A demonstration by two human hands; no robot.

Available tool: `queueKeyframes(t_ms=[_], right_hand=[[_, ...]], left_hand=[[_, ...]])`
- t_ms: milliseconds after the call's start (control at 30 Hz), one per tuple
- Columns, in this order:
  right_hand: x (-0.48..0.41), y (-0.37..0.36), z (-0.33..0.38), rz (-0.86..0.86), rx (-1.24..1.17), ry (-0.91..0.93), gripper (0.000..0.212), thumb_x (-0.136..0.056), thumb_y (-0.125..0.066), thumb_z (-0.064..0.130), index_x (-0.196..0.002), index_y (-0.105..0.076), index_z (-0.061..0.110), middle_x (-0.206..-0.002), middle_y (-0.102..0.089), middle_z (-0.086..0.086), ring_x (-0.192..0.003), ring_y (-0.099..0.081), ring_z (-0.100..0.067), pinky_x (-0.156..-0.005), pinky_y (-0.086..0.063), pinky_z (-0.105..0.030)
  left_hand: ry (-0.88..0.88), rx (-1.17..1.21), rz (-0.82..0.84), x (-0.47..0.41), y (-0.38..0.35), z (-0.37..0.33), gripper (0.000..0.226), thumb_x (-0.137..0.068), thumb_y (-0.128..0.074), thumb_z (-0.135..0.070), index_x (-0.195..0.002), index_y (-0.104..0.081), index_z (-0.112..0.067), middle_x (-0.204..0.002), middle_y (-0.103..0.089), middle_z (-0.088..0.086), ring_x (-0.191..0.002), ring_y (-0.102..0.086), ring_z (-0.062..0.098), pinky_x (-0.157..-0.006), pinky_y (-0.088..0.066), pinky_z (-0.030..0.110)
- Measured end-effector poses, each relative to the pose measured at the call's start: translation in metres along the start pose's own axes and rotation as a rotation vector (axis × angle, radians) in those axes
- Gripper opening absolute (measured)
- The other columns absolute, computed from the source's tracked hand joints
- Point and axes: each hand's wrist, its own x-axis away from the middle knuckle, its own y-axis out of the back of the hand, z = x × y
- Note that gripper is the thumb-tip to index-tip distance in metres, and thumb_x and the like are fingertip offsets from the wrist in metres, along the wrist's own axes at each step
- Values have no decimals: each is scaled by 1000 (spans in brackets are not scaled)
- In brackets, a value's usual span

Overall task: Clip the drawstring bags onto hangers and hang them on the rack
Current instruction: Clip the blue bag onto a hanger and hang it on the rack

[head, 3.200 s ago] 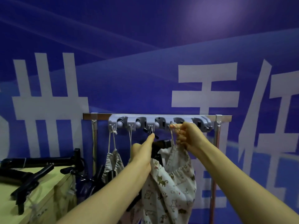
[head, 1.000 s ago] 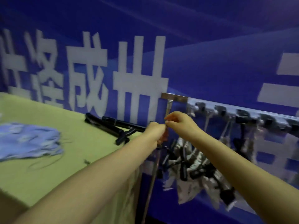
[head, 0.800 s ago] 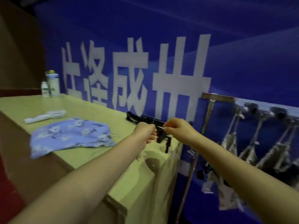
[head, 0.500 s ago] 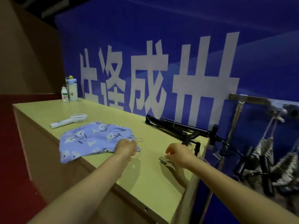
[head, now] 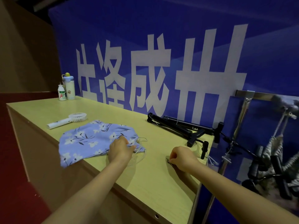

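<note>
Blue floral bag flat on worktop, unclipped. Left hand pressing its drawstring end, grip closed on cloth. Right hand pinching small metal piece. Hangers waiting. Rack already carries bags; this one left.

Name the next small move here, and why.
Probably the left hand lifts the blue bag by its drawstring end toward the hangers. It rests there, the bag lies flat on the table, unclipped; the right hand pinches something small.
</note>
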Motion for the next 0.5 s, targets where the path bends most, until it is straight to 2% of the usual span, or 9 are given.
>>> queueKeyframes(t_ms=[167, 300, 367, 433, 500], right_hand=[[-8, -2, 1, -21, -4, -3, 15, -90, -59, 16, -103, -66, 12, -103, -66, -6, -95, -61, -20, -84, -55, -31], [-17, -6, 1, -17, 4, 4, 14, -89, -58, 11, -100, -66, 14, -100, -66, -5, -93, -62, -19, -83, -55, -30], [-20, -8, 0, -14, 5, 8, 14, -89, -59, 11, -100, -65, 15, -99, -66, -4, -92, -62, -18, -82, -55, -29], [-24, -8, 0, -10, 25, 13, 14, -89, -59, 13, -101, -65, 15, -99, -66, -5, -92, -62, -18, -83, -55, -29], [-28, -9, 0, -8, 73, 17, 14, -89, -59, 14, -102, -65, 14, -100, -66, -6, -93, -62, -19, -84, -55, -30]], left_hand=[[-29, -47, 54, -7, -5, 5, 30, -84, -64, -39, -89, -53, -12, -103, -62, 11, -100, -57, 31, -77, -49, 38], [-51, -86, 84, -12, -12, 8, 34, -85, -63, -41, -96, -59, -10, -101, -64, 11, -97, -59, 30, -76, -50, 38], [-35, -79, 59, -15, -15, 8, 34, -86, -61, -43, -93, -55, -10, -97, -66, 11, -88, -59, 28, -71, -50, 37], [-26, -96, 15, -18, -17, 6, 40, -88, -57, -46, -102, -53, -9, -98, -67, 10, -79, -57, 26, -62, -44, 32], [-13, -167, -8, -21, -19, 4, 62, -87, -52, -55, -128, -46, -8, -99, -67, 8, -81, -60, 26, -58, -38, 29]])
